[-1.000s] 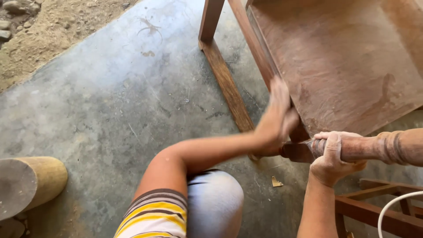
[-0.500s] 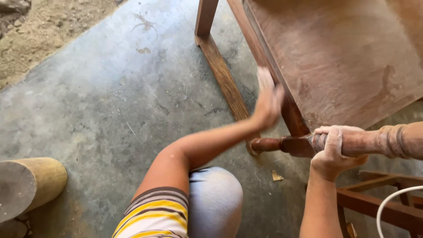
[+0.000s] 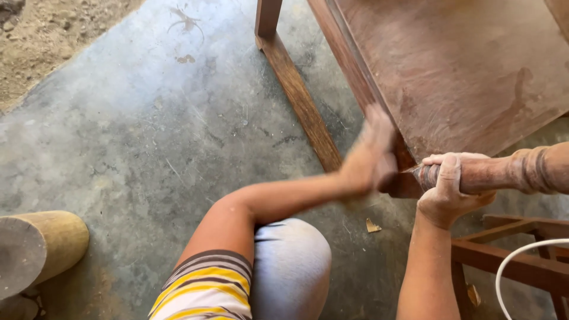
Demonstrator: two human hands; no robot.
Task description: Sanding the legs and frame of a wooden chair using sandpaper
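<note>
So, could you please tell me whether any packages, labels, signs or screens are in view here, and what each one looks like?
None are in view: no package, label, sign or screen.
What shows instead is bare wood and concrete: the right hand grips a turned wooden leg, and the blurred left hand is at its end.
A brown wooden panel lies above, and a pale log stands at lower left on the grey concrete floor.

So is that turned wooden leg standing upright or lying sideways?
Sideways: the turned reddish wooden leg runs roughly level, gripped by the right hand, above the concrete floor.
</note>
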